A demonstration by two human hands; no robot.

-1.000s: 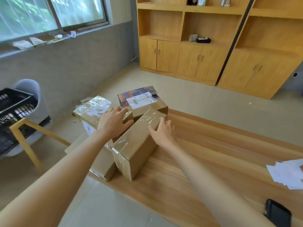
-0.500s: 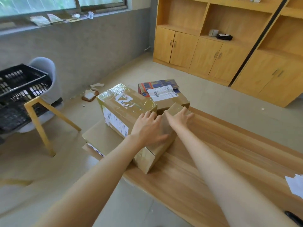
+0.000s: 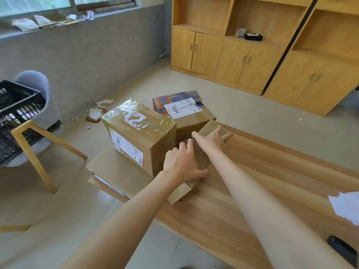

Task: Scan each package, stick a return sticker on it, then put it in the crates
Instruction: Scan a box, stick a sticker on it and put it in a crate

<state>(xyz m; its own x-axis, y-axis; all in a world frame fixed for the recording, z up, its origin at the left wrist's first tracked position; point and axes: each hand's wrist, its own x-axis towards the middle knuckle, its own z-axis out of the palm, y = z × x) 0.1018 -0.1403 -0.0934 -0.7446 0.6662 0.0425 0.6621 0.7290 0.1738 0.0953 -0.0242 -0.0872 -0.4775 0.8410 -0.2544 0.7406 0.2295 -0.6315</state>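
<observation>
The long narrow package [image 3: 202, 152] lies at the near corner of the wooden table [image 3: 272, 171], plain brown cardboard, its near end [image 3: 180, 193] poking past the table edge, no label visible on the faces I can see. The left hand [image 3: 182, 166] lies over its near half, fingers curled round the far side and thumb along the near face; the right hand [image 3: 212, 139] presses the far end, fingers spread and fairly straight. The risk, I think, is the crowding: this box sits tight against the taller taped package [image 3: 139, 133], which stands on a flat carton [image 3: 116, 169] overhanging the table, so a careless pull could drag or tip that stack to the floor. Gripped only from above, the narrow box could also swing out of the hands when lifted. Behind is a third package [image 3: 186, 113] with a white shipping label. The black crate [image 3: 17, 113] rests on a chair [image 3: 33, 136] well to the left, and white sticker sheets [image 3: 345, 206] lie at the table's right edge.
</observation>
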